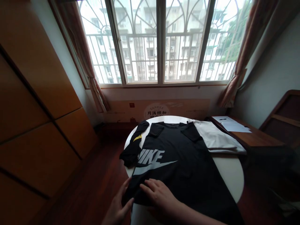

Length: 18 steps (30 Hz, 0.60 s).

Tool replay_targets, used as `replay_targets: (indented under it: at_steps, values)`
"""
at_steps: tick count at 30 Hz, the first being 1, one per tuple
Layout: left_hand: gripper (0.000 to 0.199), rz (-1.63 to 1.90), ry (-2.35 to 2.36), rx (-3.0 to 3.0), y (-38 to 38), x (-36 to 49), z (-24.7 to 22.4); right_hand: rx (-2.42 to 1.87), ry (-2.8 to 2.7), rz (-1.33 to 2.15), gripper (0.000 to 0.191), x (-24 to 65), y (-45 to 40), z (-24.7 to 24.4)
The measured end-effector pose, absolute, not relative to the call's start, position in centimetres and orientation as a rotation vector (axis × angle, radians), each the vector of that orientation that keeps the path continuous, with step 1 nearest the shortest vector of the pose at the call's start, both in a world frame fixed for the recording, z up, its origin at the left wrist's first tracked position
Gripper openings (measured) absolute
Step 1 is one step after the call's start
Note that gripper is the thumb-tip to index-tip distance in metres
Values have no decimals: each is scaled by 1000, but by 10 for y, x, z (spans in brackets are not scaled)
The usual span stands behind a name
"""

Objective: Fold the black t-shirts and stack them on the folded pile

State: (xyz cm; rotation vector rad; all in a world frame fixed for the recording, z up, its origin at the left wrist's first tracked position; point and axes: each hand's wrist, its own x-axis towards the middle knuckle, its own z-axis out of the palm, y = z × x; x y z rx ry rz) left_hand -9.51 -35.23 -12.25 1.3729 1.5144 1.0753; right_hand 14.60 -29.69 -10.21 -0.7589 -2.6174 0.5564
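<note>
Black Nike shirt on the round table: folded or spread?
Partly folded: the black Nike shirt lies flat, both sleeves turned in, long body unfolded.

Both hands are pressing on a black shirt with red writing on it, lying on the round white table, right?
Almost. The writing is not red: the head view shows a grey-white logo on the black shirt. The rest holds: the left hand and right hand both rest on the shirt's near edge, and it lies on the round white table.
</note>
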Motion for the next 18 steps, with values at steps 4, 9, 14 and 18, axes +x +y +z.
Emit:
replay_targets:
  at_steps: [4, 9, 14, 18]
  values:
    - [52, 941, 1483, 1494, -350, -102, -111, -897, -2614, 425, 62, 154, -302, -108]
    - [37, 1002, 1592, 1563, -340, -111, -115, -1053, -2729, 236, 29, 157, -307, -126]
    - [27, 1094, 1501, 1654, -344, -108, -106, -1040, -2704, 242, 15, 166, -314, -145]
    - [23, 1184, 1415, 1783, -349, -91, -86, -983, -2587, 327, 36, 167, -319, -127]
